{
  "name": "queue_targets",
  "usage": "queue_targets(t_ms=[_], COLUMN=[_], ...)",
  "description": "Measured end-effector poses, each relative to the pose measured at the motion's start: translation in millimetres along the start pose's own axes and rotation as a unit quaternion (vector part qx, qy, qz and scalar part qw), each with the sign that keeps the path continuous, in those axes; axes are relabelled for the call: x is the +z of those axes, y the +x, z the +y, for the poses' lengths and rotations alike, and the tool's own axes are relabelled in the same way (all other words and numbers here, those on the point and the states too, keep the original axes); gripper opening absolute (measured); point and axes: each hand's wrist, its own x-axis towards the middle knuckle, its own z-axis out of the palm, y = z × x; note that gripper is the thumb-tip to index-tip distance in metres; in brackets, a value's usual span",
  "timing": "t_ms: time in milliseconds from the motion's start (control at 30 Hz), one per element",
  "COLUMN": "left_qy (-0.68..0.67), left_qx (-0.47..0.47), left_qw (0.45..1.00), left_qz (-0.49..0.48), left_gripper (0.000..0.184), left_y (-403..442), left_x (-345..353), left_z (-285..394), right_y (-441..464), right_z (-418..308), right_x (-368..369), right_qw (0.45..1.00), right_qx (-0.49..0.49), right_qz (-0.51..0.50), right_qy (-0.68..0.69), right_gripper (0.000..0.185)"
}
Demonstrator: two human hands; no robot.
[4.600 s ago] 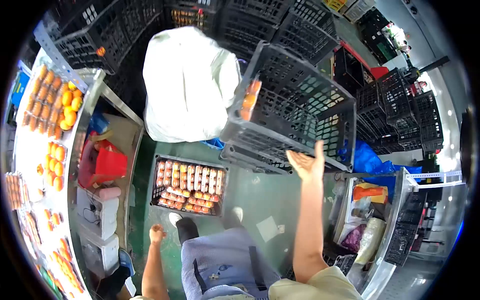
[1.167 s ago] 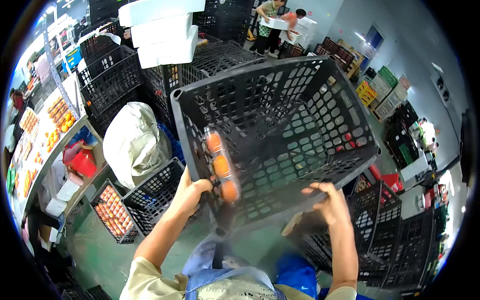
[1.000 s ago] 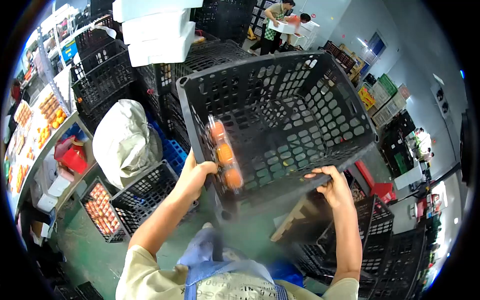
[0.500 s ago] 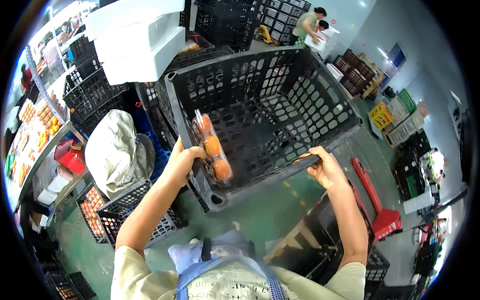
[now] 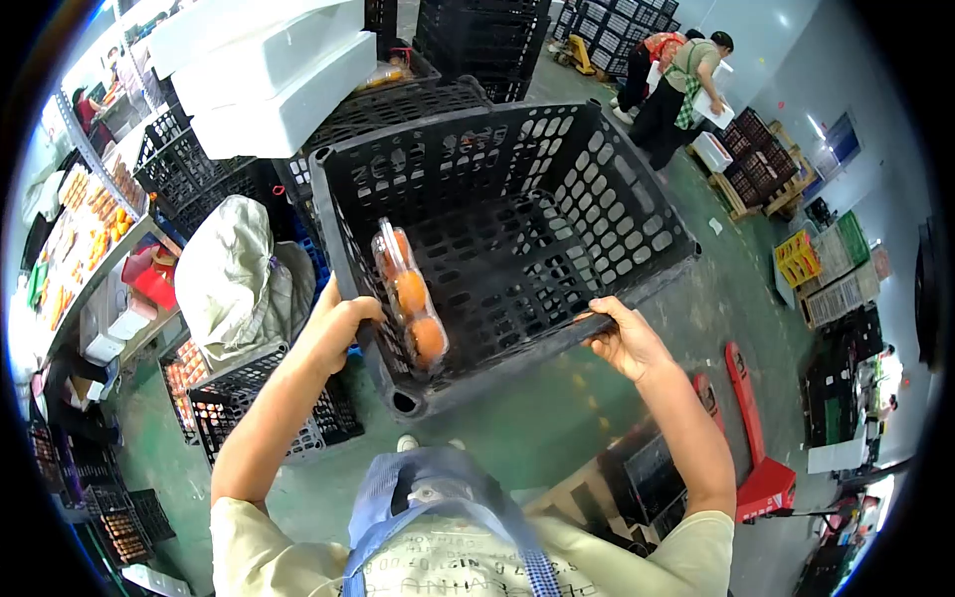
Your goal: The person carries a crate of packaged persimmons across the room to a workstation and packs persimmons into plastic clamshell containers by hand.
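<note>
A black plastic crate (image 5: 507, 366) with perforated walls is held tilted in front of me. My left hand (image 5: 343, 323) is closed over its left rim, the fingers partly hidden behind the wall. On the near rim, my right hand (image 5: 627, 338) grips with the thumb on top and the fingers curled around. Inside the crate, along the left wall, lies a clear plastic pack of round orange fruit (image 5: 410, 294). The rest of the visible crate floor is bare black lattice.
White foam boxes (image 5: 284, 95) are stacked at the upper left, near black crates. Below them a pale sack (image 5: 239, 279) sits on a crate. A red pallet jack (image 5: 756, 438) stands at right. Two people (image 5: 686, 85) are at the back, one carrying a white box.
The crate and both my hands have shifted slightly left in view. Behind, the people have moved right, and one now shows more fully with a white box. My grip is unchanged.
</note>
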Motion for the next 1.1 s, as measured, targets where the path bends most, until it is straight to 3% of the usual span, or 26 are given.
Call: queue_targets(t_ms=[133,333,467,633,700,733,767,800,833,867,933,1000,1067,1100], left_qy=[0.028,0.044,0.008,0.065,0.15,0.176,0.2,0.224,0.369,0.36,0.292,0.319,0.386,0.41], left_qx=[-0.005,-0.025,-0.063,-0.012,-0.032,0.027,0.085,0.142,0.249,0.276,0.406,0.488,0.486,0.492], left_qw=[1.0,0.999,0.997,0.998,0.988,0.984,0.976,0.964,0.887,0.88,0.854,0.807,0.78,0.765], left_qz=[0.013,0.002,0.044,0.002,0.005,0.008,0.012,0.018,0.126,0.141,0.145,0.095,0.075,0.075], left_gripper=[0.038,0.04,0.038,0.033,0.041,0.048,0.055,0.062,0.077,0.078,0.077,0.071,0.055,0.046], left_y=[0,-30,-15,-12,-19,-19,-18,-16,-17,-28,-52,-78,-92,-88], left_x=[-11,-7,-36,-50,-49,-50,-51,-53,-52,-47,-33,-22,-7,-5], left_z=[2,35,0,-11,4,3,1,-3,-8,-8,-10,-17,-19,-29], right_y=[-15,-20,-10,-15,-29,-37,-43,-53,-68,-79,-58,-10,57,95], right_z=[-1,5,14,16,10,6,1,-7,-18,-26,-43,-47,-32,-22], right_x=[12,12,29,35,40,42,39,48,59,69,88,111,108,98], right_qw=[0.999,1.0,0.999,0.998,0.992,0.986,0.959,0.942,0.919,0.889,0.898,0.908,0.888,0.846], right_qx=[0.01,0.018,0.008,0.017,0.038,0.049,0.081,0.035,-0.012,-0.059,-0.097,-0.124,-0.105,-0.074], right_qz=[0.038,0.0,-0.006,-0.001,-0.08,-0.12,-0.227,-0.254,-0.279,-0.301,-0.265,-0.17,-0.138,-0.145], right_qy=[-0.007,-0.014,-0.047,-0.064,-0.093,-0.107,-0.148,-0.216,-0.28,-0.34,-0.338,-0.361,-0.425,-0.508], right_gripper=[0.027,0.032,0.032,0.034,0.036,0.036,0.032,0.03,0.028,0.026,0.028,0.044,0.038,0.043])
